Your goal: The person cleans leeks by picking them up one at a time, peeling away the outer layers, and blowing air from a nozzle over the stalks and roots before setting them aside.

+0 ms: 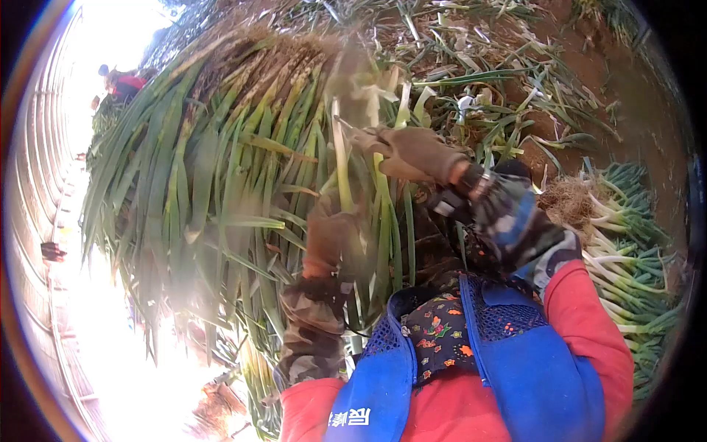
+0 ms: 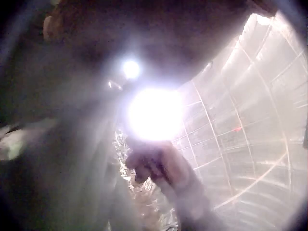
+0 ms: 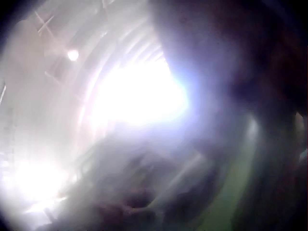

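In the head view a green onion (image 1: 341, 158) stands nearly upright, its pale stem toward the top. My gloved left hand (image 1: 331, 239), partly blurred, grips it low on the stalk. From the right, my right hand (image 1: 420, 152) in a brown glove reaches to the pale stem, fingertips right beside it; I cannot tell what those fingers hold. Long green leaves (image 1: 384, 221) hang below the right hand. Left of both hands lies a large heap of green onions (image 1: 213, 140), roots upward. Glare washes out both wrist views; a blurred green stalk (image 3: 236, 187) shows in the right one.
Cleaned green onions (image 1: 626, 272) lie stacked at the right, with a root clump (image 1: 571, 202) beside them. Stripped leaves (image 1: 471, 55) litter the soil ahead. Another person (image 1: 125, 85) is far off at upper left, near the ribbed plastic wall (image 1: 46, 162).
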